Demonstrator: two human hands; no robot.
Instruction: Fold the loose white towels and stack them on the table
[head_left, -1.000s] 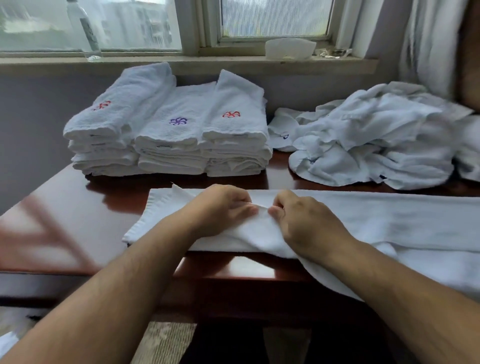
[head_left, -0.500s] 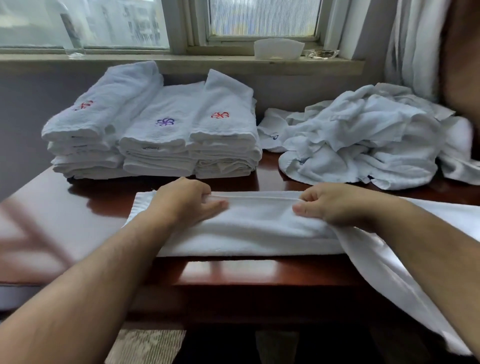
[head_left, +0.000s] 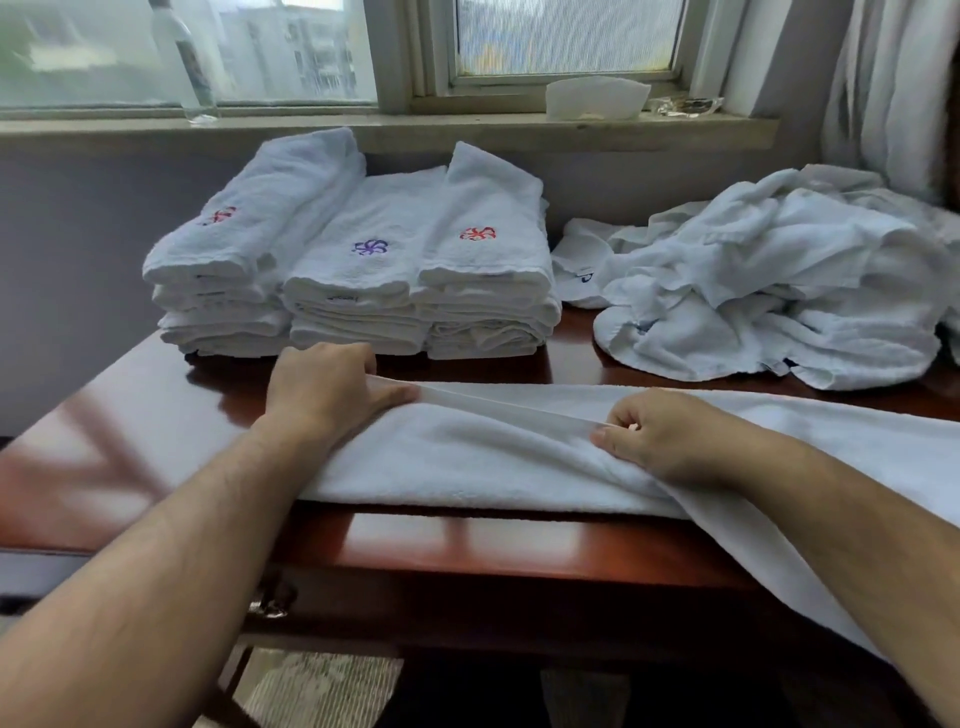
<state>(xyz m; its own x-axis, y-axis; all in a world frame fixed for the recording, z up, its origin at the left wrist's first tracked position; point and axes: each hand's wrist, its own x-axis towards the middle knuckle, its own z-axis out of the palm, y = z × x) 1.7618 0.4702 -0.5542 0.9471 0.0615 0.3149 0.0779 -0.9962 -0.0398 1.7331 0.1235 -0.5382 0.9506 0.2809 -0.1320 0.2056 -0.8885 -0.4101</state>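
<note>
Towel (head_left: 493, 457): long, white, lying across the near side of the table (head_left: 130, 441), right end hanging over the front edge.
Left hand (head_left: 327, 395): pinching the towel's lifted hem at its left end.
Right hand (head_left: 670, 436): pinching the same hem further along.
Folded stacks (head_left: 363, 270): three side by side, against the wall.
Loose pile (head_left: 779, 280): crumpled, far right.

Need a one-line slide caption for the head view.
Left hand and right hand pinch the upper edge of a long white towel on the table; folded stacks behind, loose pile at right.
</note>
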